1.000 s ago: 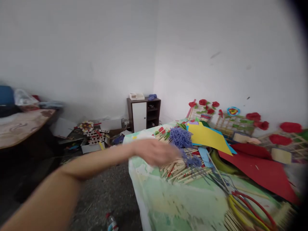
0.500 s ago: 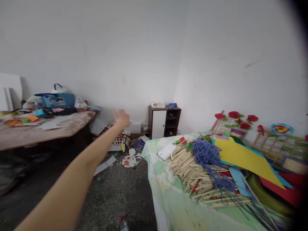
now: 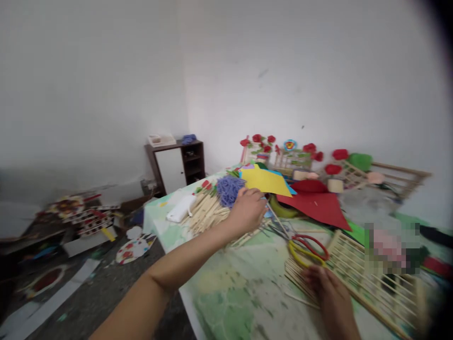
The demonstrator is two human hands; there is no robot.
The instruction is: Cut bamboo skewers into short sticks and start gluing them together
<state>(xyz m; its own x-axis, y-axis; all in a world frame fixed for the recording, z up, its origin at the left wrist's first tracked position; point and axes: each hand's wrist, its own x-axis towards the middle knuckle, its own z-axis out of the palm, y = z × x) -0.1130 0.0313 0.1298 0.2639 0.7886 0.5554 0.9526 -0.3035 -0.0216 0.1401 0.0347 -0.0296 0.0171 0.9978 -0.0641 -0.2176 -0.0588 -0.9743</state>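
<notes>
My left hand [image 3: 247, 210] reaches over the table beside a tangle of blue-purple yarn [image 3: 229, 190] and a pile of thin wooden sticks [image 3: 208, 210]. Its fingertips bend down, and what lies beneath them is hidden. Nearer to me, at the right, my right hand [image 3: 327, 293] has curled fingers by the scissors [image 3: 307, 250] with red and yellow handles. Below the handles is a small bundle of sticks [image 3: 300, 279], partly behind that hand. Whatever is between those fingers cannot be made out. Yellow paper [image 3: 266, 182] lies past my left hand.
A white phone-like object [image 3: 180, 209] rests at the table's left edge. Red paper [image 3: 318, 206] and a wooden lattice [image 3: 371, 278] occupy the right side. Red paper flowers [image 3: 340, 154] stand by the wall. A cabinet [image 3: 170, 169] and scattered scraps are at the left.
The view has turned right. My left hand, stretched out over the floor before, is now over the table by the yarn. My right hand and the scissors have come into view.
</notes>
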